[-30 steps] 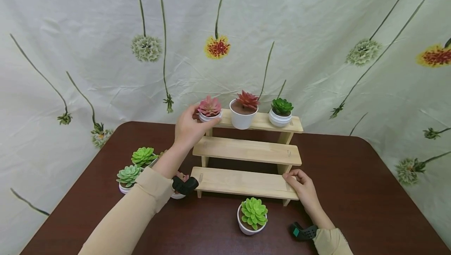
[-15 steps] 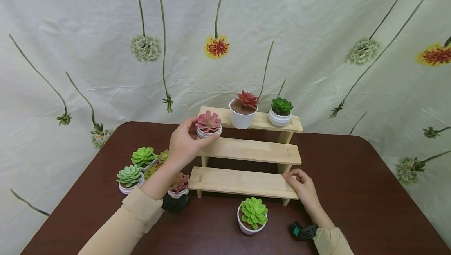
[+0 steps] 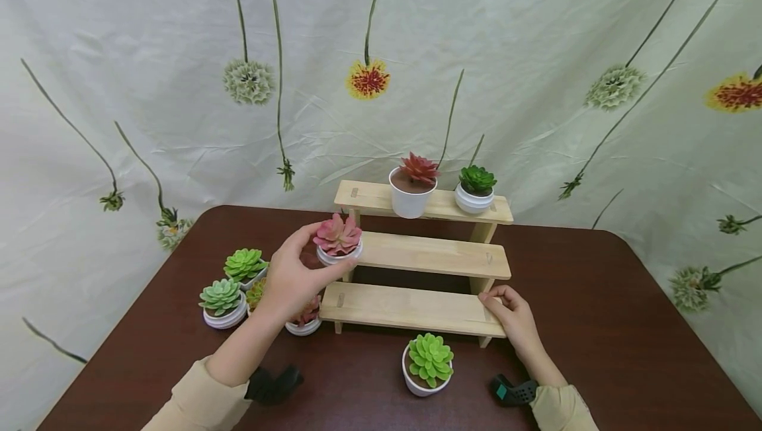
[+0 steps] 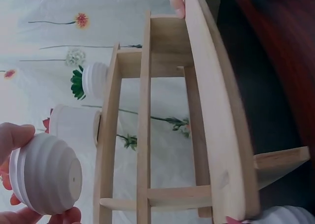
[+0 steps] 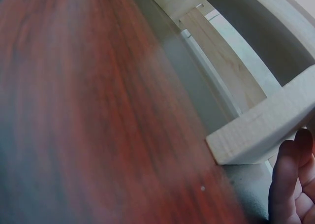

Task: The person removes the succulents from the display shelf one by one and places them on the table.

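Observation:
My left hand (image 3: 296,274) grips a pink succulent (image 3: 337,235) in a ribbed white pot (image 4: 47,175). It hangs clear of the wood, at the left end of the middle step of a three-step wooden plant stand (image 3: 411,307). In the left wrist view the pot's underside shows, with fingertips around its wall. At the right end of the lowest step, my right hand (image 3: 513,322) holds the board's edge, thumb on top. Curled fingers (image 5: 284,177) show beside the stand's leg in the right wrist view. On the top step stand a red succulent (image 3: 411,193) and a dark green succulent (image 3: 474,190).
A bright green succulent (image 3: 428,361) stands on the dark table (image 3: 595,325) before the stand. Several more potted succulents, among them a pale green one (image 3: 221,302) and a reddish one (image 3: 305,318), cluster left of the stand. A flowered cloth (image 3: 524,54) hangs behind.
My left hand has lifted the pink succulent off the top step's left end and carried it down and leftward, toward me. My right hand has stayed on the lowest step.

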A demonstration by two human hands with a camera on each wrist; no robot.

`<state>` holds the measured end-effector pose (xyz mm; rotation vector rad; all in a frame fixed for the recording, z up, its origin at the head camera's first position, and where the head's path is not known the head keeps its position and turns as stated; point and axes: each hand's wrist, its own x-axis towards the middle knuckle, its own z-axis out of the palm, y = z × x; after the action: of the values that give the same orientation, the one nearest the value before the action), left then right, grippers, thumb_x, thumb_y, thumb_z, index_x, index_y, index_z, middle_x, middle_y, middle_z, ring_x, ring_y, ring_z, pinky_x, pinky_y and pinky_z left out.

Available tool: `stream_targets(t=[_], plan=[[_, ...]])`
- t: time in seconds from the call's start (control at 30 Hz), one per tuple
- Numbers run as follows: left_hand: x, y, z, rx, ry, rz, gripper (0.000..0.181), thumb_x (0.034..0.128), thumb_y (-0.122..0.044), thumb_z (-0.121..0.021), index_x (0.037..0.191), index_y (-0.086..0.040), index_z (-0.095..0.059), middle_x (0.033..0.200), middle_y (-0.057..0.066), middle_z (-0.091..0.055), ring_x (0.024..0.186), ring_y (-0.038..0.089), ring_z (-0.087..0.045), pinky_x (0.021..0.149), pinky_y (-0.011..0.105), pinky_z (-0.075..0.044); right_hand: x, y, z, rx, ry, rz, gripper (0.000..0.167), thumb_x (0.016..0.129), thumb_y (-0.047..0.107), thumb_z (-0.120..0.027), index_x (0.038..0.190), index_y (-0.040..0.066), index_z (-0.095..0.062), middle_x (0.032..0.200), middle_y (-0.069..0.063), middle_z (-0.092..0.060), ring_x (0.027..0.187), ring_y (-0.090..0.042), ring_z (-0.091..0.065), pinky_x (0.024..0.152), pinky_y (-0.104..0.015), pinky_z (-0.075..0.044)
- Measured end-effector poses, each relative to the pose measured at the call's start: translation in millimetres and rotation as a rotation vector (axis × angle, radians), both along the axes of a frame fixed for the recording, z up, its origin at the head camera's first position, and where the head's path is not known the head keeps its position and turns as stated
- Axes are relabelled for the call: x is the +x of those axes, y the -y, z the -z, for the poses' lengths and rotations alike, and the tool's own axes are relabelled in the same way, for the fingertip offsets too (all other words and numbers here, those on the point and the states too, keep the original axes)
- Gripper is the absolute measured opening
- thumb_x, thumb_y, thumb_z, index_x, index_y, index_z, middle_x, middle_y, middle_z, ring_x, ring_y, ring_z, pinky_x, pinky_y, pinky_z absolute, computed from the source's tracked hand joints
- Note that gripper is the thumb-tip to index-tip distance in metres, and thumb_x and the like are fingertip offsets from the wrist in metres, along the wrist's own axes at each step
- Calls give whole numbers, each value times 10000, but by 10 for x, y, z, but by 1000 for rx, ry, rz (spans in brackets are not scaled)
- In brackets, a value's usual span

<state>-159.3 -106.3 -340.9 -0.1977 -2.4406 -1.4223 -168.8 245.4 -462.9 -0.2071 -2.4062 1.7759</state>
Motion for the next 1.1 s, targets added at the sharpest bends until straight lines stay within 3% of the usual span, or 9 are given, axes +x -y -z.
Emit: stream_targets(t=[0.2, 0.37, 0.73, 1.1], plan=[[176, 75, 124, -6, -34, 17, 604, 676, -310, -846, 1200, -144, -595, 1082, 0, -608, 796, 158, -576, 668, 310, -492, 6, 1, -9, -16, 2, 0, 238, 862, 199, -668, 944, -13, -600, 721, 36, -567, 634, -98, -492, 582, -228, -379], [313, 141, 231, 37, -6, 26, 597, 668, -293, -858, 1187, -147, -602, 1047, -5, -613, 774, 154, -599, 680, 297, -520, 2, -3, -4, -21, 0, 3, 232, 858, 196, -670, 938, -11, -601, 728, 43, -580, 634, -96, -497, 581, -226, -384], [567, 302, 405, 12, 61, -104, 609, 665, -309, -859, 1190, -157, -591, 1063, -28, -599, 817, 126, -584, 722, 238, -486, -2, 2, 2, -18, -2, 7, 220, 855, 187, -668, 923, -12, -605, 780, 59, -614, 673, -92, -510, 597, -224, -384], [756, 418, 573, 87, 124, -183, 626, 661, -192, -865, 1184, -128, -526, 1030, 2, -601, 724, 105, -601, 674, 167, -461, 6, 2, 2, -17, -3, -7, 236, 868, 197, -666, 955, -14, -606, 789, 78, -616, 694, -91, -519, 609, -223, -396]])
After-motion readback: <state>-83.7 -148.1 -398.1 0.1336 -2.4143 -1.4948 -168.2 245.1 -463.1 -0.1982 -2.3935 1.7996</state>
